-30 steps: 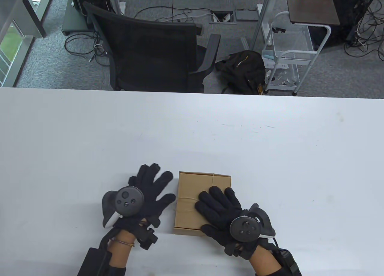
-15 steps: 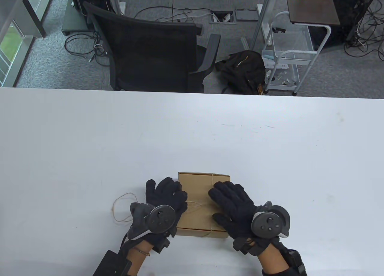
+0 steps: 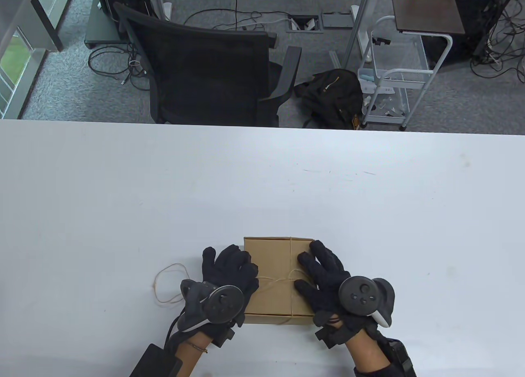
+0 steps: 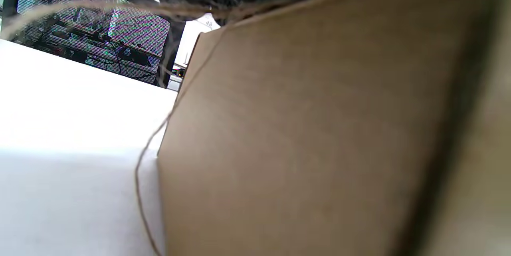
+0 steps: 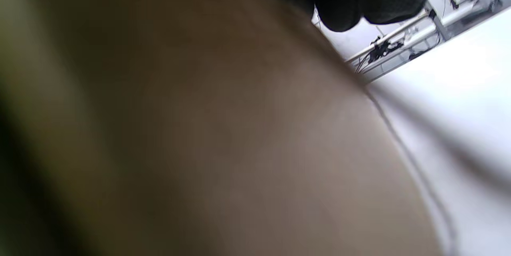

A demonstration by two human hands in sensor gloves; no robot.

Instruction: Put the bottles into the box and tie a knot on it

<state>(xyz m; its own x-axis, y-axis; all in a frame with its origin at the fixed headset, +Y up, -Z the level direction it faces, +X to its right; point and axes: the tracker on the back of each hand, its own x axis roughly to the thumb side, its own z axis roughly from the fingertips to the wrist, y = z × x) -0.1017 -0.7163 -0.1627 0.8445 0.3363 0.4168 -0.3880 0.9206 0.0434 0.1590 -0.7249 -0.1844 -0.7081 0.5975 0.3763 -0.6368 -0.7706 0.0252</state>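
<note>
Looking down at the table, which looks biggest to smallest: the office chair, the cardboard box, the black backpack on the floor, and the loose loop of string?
1. Chair
2. Box and backpack: they look about alike, and the backpack lies farther from the camera, so I won't rank them.
3. String loop

A closed brown cardboard box (image 3: 275, 278) is seen lying flat on the white table, near its front edge, with its flaps shut. A thin tan string (image 3: 274, 277) is wrapped over the lid both lengthwise and crosswise, the two runs crossing near the lid's right half, and it is carried down the box's side walls. A loose end of the string is laid in a loop on the table just left of the box.
</note>
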